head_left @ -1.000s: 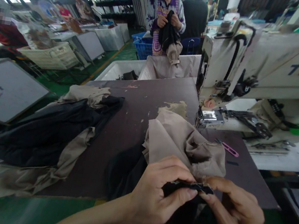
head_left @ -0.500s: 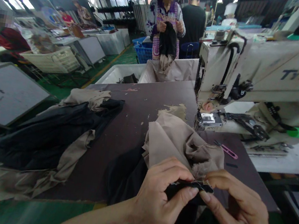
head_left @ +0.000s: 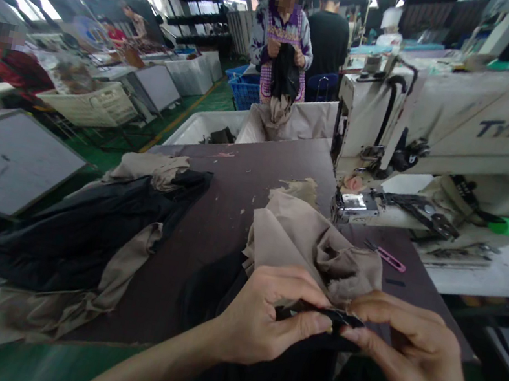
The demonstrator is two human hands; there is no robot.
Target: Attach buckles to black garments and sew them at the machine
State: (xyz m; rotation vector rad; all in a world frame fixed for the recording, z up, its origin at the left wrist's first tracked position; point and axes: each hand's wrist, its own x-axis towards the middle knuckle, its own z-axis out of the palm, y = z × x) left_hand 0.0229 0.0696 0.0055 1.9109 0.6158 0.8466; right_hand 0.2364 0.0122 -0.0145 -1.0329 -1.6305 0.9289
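Note:
Between my two hands is the edge of a black garment with beige lining fabric attached. My left hand pinches the black edge between thumb and fingers. Close by on the right, my right hand pinches the same edge, its thumb underneath and fingers on top. The beige fabric lies crumpled on the brown tabletop beyond my hands, and the black part hangs down over the front edge. Small pink thread snips rest on the table, right of the beige fabric.
A white sewing machine stands at the right. Another black garment with beige lining lies on the table's left. Past the far edge are a white bin, a blue basket and a person holding dark and beige cloth.
My left hand has shifted slightly left and flattened its grip along the edge. My right hand keeps its pinch, almost in place. The person opposite has lowered the cloth a little.

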